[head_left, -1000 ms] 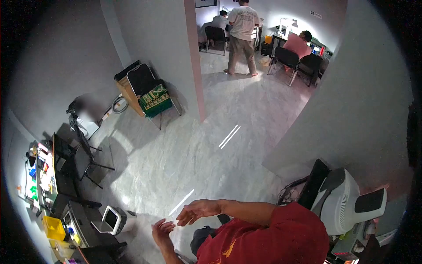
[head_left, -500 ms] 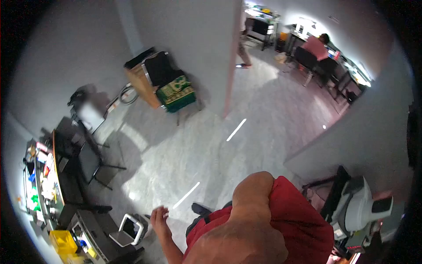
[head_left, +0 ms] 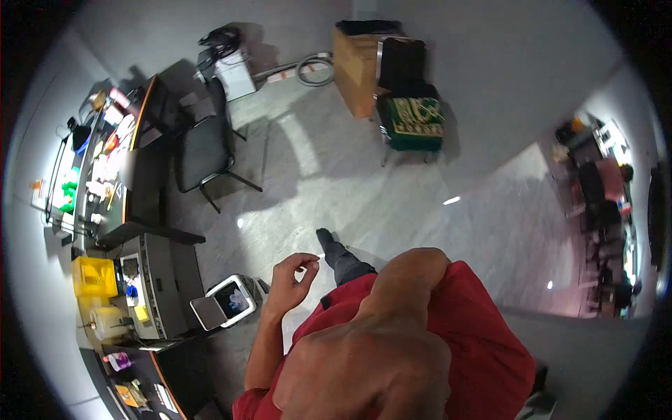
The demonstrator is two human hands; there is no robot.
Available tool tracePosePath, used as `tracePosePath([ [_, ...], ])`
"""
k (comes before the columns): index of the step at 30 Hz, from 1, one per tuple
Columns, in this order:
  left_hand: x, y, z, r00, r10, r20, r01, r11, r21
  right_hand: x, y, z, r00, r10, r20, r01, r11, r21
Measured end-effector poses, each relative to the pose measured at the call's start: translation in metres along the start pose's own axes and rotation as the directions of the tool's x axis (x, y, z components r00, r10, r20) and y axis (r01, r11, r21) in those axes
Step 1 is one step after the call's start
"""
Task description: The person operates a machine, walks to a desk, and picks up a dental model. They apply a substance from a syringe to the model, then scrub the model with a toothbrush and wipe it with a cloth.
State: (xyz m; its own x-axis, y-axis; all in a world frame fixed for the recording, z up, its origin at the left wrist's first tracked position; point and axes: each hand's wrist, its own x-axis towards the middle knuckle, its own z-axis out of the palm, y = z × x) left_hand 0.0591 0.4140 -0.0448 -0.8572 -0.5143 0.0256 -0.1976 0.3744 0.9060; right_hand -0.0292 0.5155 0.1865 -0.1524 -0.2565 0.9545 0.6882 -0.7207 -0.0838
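My left hand (head_left: 292, 283) hangs low at my left side. Its fingers are loosely bent, the thumb stands apart from them, and nothing shows in its grasp. Nearest to it on the floor is a white-rimmed bin (head_left: 241, 318) with its lid tipped back and crumpled pale stuff inside. My right arm is bent, bringing the back of my right hand (head_left: 364, 357) up close to the camera. The fingers of that hand are out of sight, so whether they hold anything is hidden. My red shirt (head_left: 476, 336) and one dark-clad leg show below.
Along the left stand a cluttered lit workbench (head_left: 126, 210), a yellow bin (head_left: 94, 276) and a black chair (head_left: 203, 150). Farther off are a cardboard box (head_left: 352, 73) and a chair with a green cloth (head_left: 413, 122). At far right, a person (head_left: 612, 178) sits at a bench.
My view has turned left, so the room shifts rightward in it. The workbench and bin show more fully. My left hand sits higher in view; my right hand remains close to the camera.
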Motion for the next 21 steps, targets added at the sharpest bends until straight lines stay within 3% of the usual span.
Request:
tracePosePath([
  [5, 0.037, -0.080, -0.052, 0.954, -0.222, -0.204, 0.235, 0.971, 0.039, 0.022, 0.040, -0.115, 0.961, 0.273, -0.048, -0.263, 0.952, 0.158],
  [8, 0.054, -0.098, -0.092, 0.880, -0.376, -0.292, 0.388, 0.921, -0.016, 0.048, 0.066, -0.203, 0.870, 0.492, -0.041, -0.485, 0.866, 0.120],
  [9, 0.056, -0.094, -0.105, 0.893, -0.247, -0.375, 0.264, 0.964, -0.005, 0.054, 0.080, -0.229, 0.830, 0.556, -0.040, -0.549, 0.828, 0.110],
  [10, 0.062, -0.094, -0.121, 0.887, -0.272, -0.373, 0.314, 0.948, 0.055, 0.054, 0.096, -0.249, 0.785, 0.618, -0.053, -0.610, 0.785, 0.106],
  [12, 0.072, -0.103, -0.135, 0.783, -0.353, -0.512, 0.379, 0.924, -0.057, 0.051, 0.121, -0.282, 0.519, 0.843, -0.143, -0.829, 0.537, 0.158],
  [15, 0.092, -0.131, -0.152, 0.627, -0.412, -0.662, 0.327, 0.910, -0.256, 0.028, 0.171, -0.335, 0.346, 0.934, -0.092, -0.916, 0.357, 0.181],
  [18, 0.116, -0.146, -0.182, 0.449, -0.595, -0.666, 0.260, 0.801, -0.540, 0.015, 0.220, -0.367, 0.245, 0.968, -0.056, -0.948, 0.251, 0.194],
  [19, 0.124, -0.160, -0.192, 0.376, -0.545, -0.749, 0.260, 0.838, -0.479, 0.012, 0.237, -0.376, 0.232, 0.972, -0.034, -0.948, 0.234, 0.217],
  [21, 0.131, -0.184, -0.226, 0.362, -0.537, -0.762, 0.318, 0.839, -0.441, 0.017, 0.269, -0.394, 0.176, 0.984, 0.013, -0.977, 0.173, 0.128],
])
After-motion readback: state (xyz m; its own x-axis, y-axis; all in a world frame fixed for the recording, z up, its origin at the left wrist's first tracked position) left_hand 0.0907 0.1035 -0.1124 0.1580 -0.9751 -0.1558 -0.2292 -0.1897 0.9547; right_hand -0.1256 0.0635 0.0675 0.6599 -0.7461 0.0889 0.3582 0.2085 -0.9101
